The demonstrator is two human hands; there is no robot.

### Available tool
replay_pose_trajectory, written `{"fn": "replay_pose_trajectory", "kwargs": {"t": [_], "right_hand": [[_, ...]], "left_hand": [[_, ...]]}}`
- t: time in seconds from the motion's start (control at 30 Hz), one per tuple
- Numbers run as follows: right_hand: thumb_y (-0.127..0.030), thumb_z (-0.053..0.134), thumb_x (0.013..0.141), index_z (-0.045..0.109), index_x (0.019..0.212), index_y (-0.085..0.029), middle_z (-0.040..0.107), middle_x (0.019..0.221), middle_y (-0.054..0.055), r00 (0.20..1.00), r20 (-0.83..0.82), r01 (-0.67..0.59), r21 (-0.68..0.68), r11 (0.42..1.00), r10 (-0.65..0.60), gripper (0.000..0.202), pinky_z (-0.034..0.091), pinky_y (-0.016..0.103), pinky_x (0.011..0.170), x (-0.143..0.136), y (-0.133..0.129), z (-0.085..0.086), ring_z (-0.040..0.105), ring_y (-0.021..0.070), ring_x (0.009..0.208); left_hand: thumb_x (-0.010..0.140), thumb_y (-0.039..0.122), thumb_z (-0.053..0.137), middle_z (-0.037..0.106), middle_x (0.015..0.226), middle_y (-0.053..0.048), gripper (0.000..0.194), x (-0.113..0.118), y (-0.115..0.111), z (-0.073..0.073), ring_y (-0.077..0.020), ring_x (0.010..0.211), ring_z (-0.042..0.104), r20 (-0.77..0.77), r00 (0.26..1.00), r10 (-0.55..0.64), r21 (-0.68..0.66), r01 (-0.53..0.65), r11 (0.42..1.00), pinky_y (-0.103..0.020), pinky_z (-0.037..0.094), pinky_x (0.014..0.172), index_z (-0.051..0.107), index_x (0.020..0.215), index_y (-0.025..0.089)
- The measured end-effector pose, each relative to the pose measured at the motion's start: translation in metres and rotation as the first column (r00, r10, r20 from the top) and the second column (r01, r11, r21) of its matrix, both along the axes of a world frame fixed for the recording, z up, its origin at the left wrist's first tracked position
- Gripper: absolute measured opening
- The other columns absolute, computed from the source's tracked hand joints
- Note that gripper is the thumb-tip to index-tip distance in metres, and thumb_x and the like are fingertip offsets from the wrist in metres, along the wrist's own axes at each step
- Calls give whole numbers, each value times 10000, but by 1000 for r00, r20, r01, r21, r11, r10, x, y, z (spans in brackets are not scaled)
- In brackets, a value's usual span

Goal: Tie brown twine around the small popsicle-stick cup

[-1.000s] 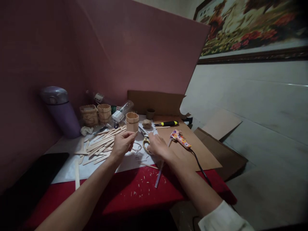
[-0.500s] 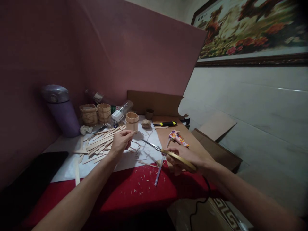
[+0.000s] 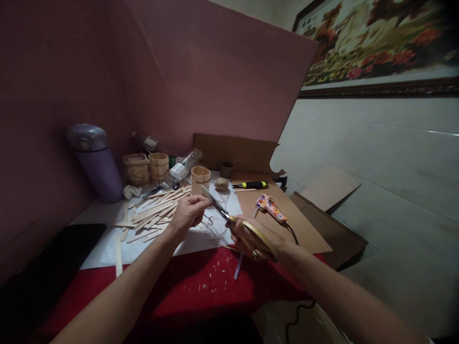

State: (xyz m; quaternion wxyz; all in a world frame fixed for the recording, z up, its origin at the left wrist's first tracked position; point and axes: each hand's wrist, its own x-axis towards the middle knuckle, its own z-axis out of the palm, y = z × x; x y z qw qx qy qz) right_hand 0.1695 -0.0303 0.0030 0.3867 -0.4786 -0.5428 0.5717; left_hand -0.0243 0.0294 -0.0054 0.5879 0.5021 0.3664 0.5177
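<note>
My left hand point(image 3: 188, 212) is closed in a pinch at thumb and forefinger, over the white paper. Thin twine point(image 3: 208, 220) curls out beneath it; the bit between the fingertips is too small to see clearly. Gold-handled scissors point(image 3: 263, 238) are gripped in my right hand point(image 3: 251, 234). Their blades point up and left, close to the left fingertips and partly in front of the cup. That small cup point(image 3: 200, 176) of wooden sticks stands upright just beyond my left hand. Behind the blades sits a ball of twine point(image 3: 221, 184).
Flat wooden sticks point(image 3: 158, 212) lie heaped on the left. Two more stick cups point(image 3: 158, 165) and a purple bottle point(image 3: 98, 165) stand behind. A utility knife point(image 3: 253, 184) and a patterned glue gun point(image 3: 271, 208) rest on cardboard at right. Scraps dot the red cloth point(image 3: 172, 286).
The scissors have moved left and up, bringing their blades beside my left fingertips. My left hand stays pinched and sits slightly further right in the view, which has shifted a little.
</note>
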Motion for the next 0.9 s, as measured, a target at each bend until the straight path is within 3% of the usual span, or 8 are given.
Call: {"fn": "replay_pose_trajectory", "kwargs": {"t": [0.03,0.13,0.37,0.53,0.73,0.9], "right_hand": [[-492,557,757,552,718,-187,492,530,-29,995,-48,-92,-74,993,88,307,288,202,392,-1,1,-1,404,86,422],[-466,506,788,506,664,-184,501,576,-18,979,-131,-177,-163,971,156,308,266,201,393,-2,4,0,364,69,420],[-407,515,774,482,725,-201,487,604,-28,984,-131,-138,-157,978,118,214,223,180,373,-6,-3,9,352,66,433],[-471,485,781,478,715,-195,441,544,-43,988,-100,-134,-176,975,118,284,170,190,366,-8,-4,11,280,59,400],[-451,669,641,446,762,-215,413,525,-82,987,-107,-135,-178,975,117,347,175,179,375,-7,-2,6,309,53,395],[-532,658,643,410,782,-223,391,521,-96,984,-81,-172,-152,973,161,420,192,170,380,-6,-3,4,298,48,396]], "left_hand": [[684,312,688,299,387,109,215,0,0,0,-16,316,209,-1,1000,0,1,0,1000,-170,117,331,576,663,130],[680,300,681,297,383,108,201,0,-1,1,-19,313,213,-4,1000,1,-1,-1,1000,-172,109,333,573,656,133],[660,312,683,300,391,105,209,0,-2,2,-20,314,213,-5,1000,-1,-10,1,1000,-178,106,337,574,646,134],[661,300,676,285,396,108,196,-1,-3,4,-16,320,197,-16,1000,-10,-17,10,1000,-176,93,342,585,656,126],[659,293,671,268,381,112,187,-1,-3,6,-15,315,181,-13,1000,-25,-21,25,999,-173,88,337,593,651,123],[641,279,678,274,381,110,178,-1,-3,7,-15,313,187,4,1000,-31,-18,31,999,-174,94,335,590,632,124]]}}
